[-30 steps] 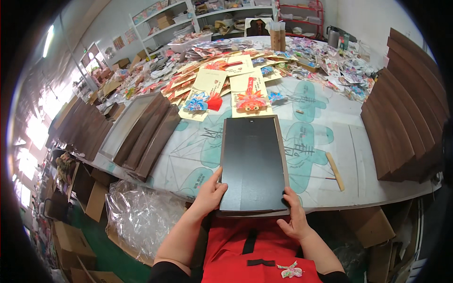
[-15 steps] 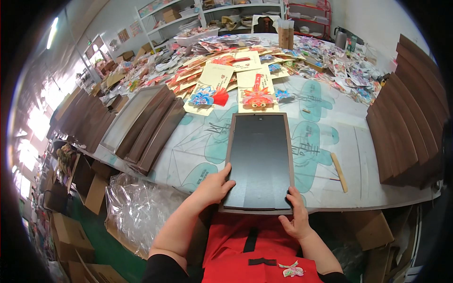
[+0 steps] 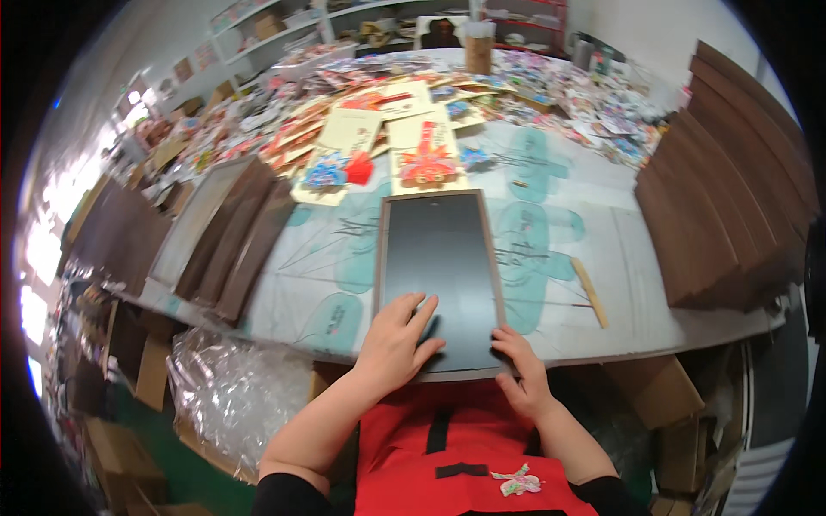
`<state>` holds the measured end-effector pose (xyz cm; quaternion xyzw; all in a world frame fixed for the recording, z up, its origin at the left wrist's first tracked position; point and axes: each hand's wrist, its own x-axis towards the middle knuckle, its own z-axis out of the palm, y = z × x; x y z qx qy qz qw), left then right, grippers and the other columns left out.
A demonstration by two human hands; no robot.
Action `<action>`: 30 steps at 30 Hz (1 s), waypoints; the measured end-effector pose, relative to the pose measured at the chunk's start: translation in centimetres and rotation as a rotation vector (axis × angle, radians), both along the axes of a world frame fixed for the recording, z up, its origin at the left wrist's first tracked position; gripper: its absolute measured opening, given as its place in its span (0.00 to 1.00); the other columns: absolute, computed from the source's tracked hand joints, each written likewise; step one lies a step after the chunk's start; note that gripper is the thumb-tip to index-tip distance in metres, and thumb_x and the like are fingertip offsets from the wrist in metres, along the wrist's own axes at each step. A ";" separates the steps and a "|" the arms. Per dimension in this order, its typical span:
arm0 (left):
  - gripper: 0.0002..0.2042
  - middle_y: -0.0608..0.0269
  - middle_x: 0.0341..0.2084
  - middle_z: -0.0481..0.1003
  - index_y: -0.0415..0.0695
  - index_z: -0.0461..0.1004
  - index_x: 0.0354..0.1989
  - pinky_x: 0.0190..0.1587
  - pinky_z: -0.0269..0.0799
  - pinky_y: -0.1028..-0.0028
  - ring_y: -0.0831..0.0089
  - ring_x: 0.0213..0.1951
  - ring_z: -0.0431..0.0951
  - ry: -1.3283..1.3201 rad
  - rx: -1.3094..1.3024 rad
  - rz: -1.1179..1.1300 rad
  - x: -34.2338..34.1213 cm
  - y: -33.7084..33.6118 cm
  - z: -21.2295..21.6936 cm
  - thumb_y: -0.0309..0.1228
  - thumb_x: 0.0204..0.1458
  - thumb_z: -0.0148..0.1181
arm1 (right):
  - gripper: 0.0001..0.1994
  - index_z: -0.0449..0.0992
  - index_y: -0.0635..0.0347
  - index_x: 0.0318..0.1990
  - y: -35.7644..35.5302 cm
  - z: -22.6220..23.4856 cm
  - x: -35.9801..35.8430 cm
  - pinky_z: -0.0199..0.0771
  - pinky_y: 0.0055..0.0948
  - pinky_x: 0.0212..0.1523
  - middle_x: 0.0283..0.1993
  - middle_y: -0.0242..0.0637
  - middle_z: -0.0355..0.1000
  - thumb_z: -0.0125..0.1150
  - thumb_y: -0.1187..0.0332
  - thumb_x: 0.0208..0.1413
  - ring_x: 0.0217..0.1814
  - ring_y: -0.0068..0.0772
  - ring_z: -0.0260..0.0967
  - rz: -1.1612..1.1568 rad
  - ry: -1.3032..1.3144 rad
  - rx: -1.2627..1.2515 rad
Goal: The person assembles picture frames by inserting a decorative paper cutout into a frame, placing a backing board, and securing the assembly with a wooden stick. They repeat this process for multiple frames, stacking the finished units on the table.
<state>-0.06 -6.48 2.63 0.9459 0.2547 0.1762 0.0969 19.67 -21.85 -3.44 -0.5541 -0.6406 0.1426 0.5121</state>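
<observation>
A brown picture frame (image 3: 495,258) lies on the table in front of me, back side up, its dark grey backing board (image 3: 439,249) set inside the rim. My left hand (image 3: 396,344) lies over the lower left of the board, fingers stretched out and apart, holding nothing. At the lower right corner my right hand (image 3: 523,374) grips the frame's side, fingers along the rim and thumb by the near edge. Just past the far end are cream cards, one with a red and orange lion-like ornament (image 3: 428,165), another with a blue one (image 3: 327,170) and red tassel.
Stacked brown frames stand at the right (image 3: 731,206) and left (image 3: 228,241). A flat wooden stick (image 3: 589,292) lies right of my frame. Colourful packets (image 3: 594,103) cover the far table. Clear plastic wrap (image 3: 241,396) fills a carton below the left edge.
My left hand has let go of the frame's left edge and moved right onto the backing board. My right hand stays at the right corner. The whole view has shifted slightly.
</observation>
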 end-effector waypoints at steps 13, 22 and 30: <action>0.31 0.57 0.61 0.61 0.52 0.65 0.58 0.62 0.47 0.43 0.50 0.64 0.55 0.088 -0.013 -0.180 1.1 -1.3 -1.8 0.54 0.48 0.57 | 0.10 0.69 0.64 0.30 4.1 -1.1 17.0 0.71 0.44 0.36 0.33 0.46 0.68 0.62 0.67 0.49 0.36 0.51 0.69 -0.816 -0.661 -0.434; 0.35 0.53 0.61 0.60 0.48 0.65 0.58 0.63 0.47 0.45 0.48 0.64 0.54 0.028 -0.038 -0.205 0.8 -1.3 -1.9 0.57 0.46 0.57 | 0.11 0.71 0.67 0.35 7.0 1.1 21.0 0.71 0.41 0.34 0.31 0.52 0.73 0.54 0.65 0.56 0.34 0.47 0.73 -0.623 -0.506 -0.644; 0.38 0.53 0.61 0.60 0.48 0.65 0.59 0.63 0.47 0.45 0.48 0.64 0.54 0.010 -0.071 -0.246 0.5 -0.9 -1.7 0.59 0.41 0.61 | 0.18 0.67 0.57 0.58 20.2 7.2 9.2 0.67 0.24 0.28 0.27 0.33 0.69 0.46 0.68 0.62 0.24 0.21 0.62 -0.150 -0.102 -0.146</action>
